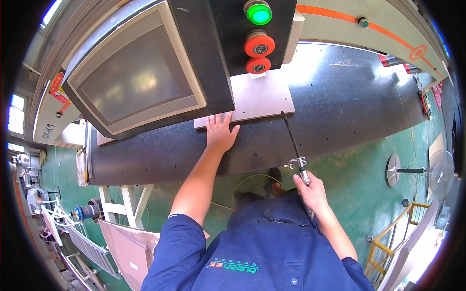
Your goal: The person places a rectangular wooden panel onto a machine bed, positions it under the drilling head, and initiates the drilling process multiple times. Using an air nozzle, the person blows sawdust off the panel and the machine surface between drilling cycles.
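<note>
My left hand [221,132] lies with fingers spread on the near edge of a pale wood-grain panel [262,99], its fingertips close to the screen housing. Small dark holes dot the panel, which rests on a black work table [340,102]. My right hand [313,193] is wrapped round the handle of an air blow gun [297,164], held in front of the table's near edge. The gun's long dark nozzle points away from me, and its tip is at the panel's near right corner. Whether the tip touches the panel I cannot tell.
A control box with a grey touch screen [138,77] overhangs the panel's left part. Beside the screen are a lit green button [258,14] and red stop buttons [259,47]. Pliers-like tools [423,104] hang at the table's right end. A round-based stand [393,169] is on the green floor.
</note>
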Demonstrator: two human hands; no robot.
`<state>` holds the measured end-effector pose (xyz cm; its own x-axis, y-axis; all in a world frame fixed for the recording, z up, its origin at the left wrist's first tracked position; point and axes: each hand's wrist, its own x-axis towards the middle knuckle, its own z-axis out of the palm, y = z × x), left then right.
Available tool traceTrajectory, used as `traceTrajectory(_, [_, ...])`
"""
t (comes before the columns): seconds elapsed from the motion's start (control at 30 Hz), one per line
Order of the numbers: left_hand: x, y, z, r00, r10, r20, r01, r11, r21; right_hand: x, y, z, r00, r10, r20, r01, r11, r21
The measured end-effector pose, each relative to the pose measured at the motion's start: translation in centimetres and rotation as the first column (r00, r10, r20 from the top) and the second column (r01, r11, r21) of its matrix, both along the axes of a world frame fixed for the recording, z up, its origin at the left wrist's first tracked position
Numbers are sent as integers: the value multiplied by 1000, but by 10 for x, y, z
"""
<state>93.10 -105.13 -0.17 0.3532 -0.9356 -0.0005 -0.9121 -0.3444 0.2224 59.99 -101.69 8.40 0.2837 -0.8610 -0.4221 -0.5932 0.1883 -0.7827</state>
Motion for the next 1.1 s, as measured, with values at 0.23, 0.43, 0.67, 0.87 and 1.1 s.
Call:
traceTrajectory(0.23, [-2,5,-4,1000,6,-3,-6,1000,-19,-4,4,-4,1000,16,-12,-16,1000,-11])
traceTrajectory(0.43, [-2,6,-4,1000,5,6,-5,1000,-8,-7,7,-5,1000,14,-8,-14,1000,-15])
traceTrajectory(0.67, [3,-4,10,997,-16,78,14,1000,26,-9,9,2,1000,-7,-21,7,1000,14])
traceTrajectory(0.87, [-16,21,11,973,49,223,-43,999,-30,-13,13,-1,999,-40,2,40,999,22])
traceTrajectory(1.1, [-94,28,72,962,-17,-271,142,881,451,-21,-5,-4,994,-106,20,106,994,1])
